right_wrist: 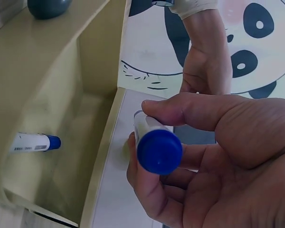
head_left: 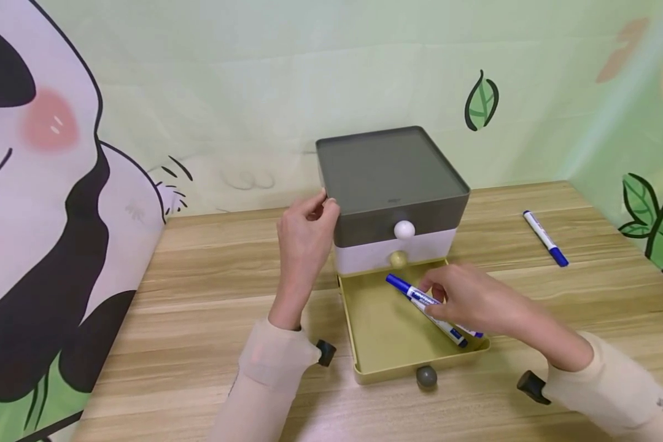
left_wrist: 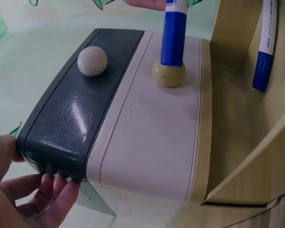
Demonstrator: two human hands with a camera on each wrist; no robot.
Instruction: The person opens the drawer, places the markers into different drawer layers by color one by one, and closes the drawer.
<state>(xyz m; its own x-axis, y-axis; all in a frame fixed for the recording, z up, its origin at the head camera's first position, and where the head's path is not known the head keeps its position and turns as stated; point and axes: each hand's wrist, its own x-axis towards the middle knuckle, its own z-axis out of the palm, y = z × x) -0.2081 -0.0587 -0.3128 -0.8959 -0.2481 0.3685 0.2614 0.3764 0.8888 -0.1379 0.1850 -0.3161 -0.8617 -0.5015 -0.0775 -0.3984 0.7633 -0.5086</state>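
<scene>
A small desktop drawer unit (head_left: pixel 389 169) with a dark grey top tier, a white middle tier and a yellowish bottom drawer stands on the table. Its bottom drawer (head_left: pixel 381 344) is pulled out towards me. My left hand (head_left: pixel 307 236) grips the front left corner of the grey tier, thumb and fingertips on opposite faces in the left wrist view. Over the drawer, my right hand (head_left: pixel 469 299) pinches a white marker with a blue cap (right_wrist: pixel 159 152) between thumb and fingers. A second blue-capped marker (left_wrist: pixel 262 71) lies inside the drawer, below the held one.
Another blue and white marker (head_left: pixel 546 239) lies on the wooden table (head_left: pixel 210 307) to the right of the unit. Round knobs front the tiers: white (head_left: pixel 404 230), yellowish (head_left: pixel 398 259) and dark grey (head_left: pixel 426 377). Behind stands a green wall covering (head_left: pixel 243 92) with a panda print.
</scene>
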